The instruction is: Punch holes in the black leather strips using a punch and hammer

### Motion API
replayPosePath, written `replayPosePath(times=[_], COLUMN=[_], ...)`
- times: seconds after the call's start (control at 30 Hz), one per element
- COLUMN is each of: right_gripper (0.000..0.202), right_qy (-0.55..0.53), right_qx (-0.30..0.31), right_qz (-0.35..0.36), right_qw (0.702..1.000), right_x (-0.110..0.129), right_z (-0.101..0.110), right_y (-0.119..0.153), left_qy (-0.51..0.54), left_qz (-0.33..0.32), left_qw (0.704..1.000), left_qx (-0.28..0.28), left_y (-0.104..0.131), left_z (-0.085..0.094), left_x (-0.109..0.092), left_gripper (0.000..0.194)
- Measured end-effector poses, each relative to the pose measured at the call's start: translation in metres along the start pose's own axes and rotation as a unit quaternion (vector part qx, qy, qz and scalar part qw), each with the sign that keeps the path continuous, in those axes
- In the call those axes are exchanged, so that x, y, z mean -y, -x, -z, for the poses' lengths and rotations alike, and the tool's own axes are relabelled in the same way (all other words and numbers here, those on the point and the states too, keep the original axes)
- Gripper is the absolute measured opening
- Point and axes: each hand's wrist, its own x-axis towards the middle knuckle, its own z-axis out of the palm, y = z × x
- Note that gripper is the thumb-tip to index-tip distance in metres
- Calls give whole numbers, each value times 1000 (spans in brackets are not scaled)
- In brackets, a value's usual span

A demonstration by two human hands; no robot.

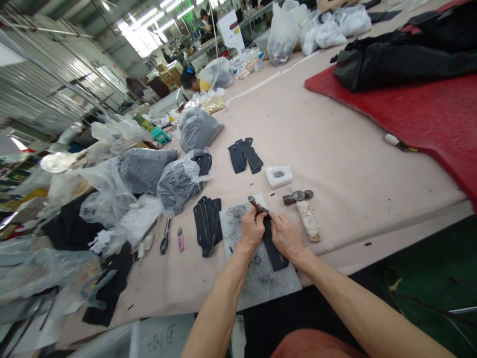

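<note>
Converging over a pale board (257,291) on the tabletop (320,134), both forearms reach from the near side. Left hand (253,226): fingers curled, grip pinching a slim tool (256,204) tilted far-left. Right hand (286,233): beside the dark strip (275,251) on the board's right part; its grip's closure cannot be told. Right: hammer (307,219).

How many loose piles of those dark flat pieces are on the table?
2: the nearer pile at the left edge of the pale board, the farther pile left of the white block. Others may be hidden.
</note>
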Motion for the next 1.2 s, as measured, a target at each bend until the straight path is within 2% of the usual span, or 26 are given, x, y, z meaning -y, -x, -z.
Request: replayPosePath(times=[0.2,0.3,0.37,0.43,0.5,0.57,0.67,0.77,0.83,0.9,0.97,1.07,1.13,1.17,1.2], right_gripper=[41,40,40,41,41,42,50,45,36,28,24,24,27,29,32], right_qy=[-10,-49,-61,-40,7,66,121,113,67,-61,-208,-388,-460,-478,-478], right_qx=[4,19,12,-23,-68,-83,-24,32,48,68,98,126,113,102,92], right_qz=[0,27,38,30,9,-17,-61,-88,-108,-159,-206,-235,-249,-252,-243], right_qw=[1000,998,997,998,998,994,990,989,991,983,951,882,845,835,839], right_x=[0,-7,-16,-27,-40,-53,-67,-71,-71,-70,-69,-68,-64,-59,-53], right_z=[-2,5,17,34,51,63,68,62,61,64,69,75,81,87,95], right_y=[-1,-6,-9,-10,-8,-3,3,4,1,-4,-6,-5,-4,-4,-4], left_qy=[-3,4,12,22,30,32,39,52,56,57,61,68,66,63,59], left_qz=[-16,-12,-11,-10,-11,-16,-26,-27,-24,-19,-14,-3,3,5,6], left_qw=[1000,1000,1000,1000,999,999,999,998,998,998,998,998,998,998,998], left_qx=[-1,2,1,-4,-11,-20,-28,-24,-21,-21,-18,-9,-3,-1,1], left_y=[1,1,2,3,3,4,4,4,4,4,5,5,5,5,4], left_z=[-2,-4,-4,-4,-4,-5,-5,-5,-5,-5,-4,-4,-3,-3,-3], left_x=[3,5,5,6,6,6,7,7,7,7,7,7,7,7,8], left_gripper=[11,9,8,7,7,7,7,8,9,9,9,9,9,10,10])
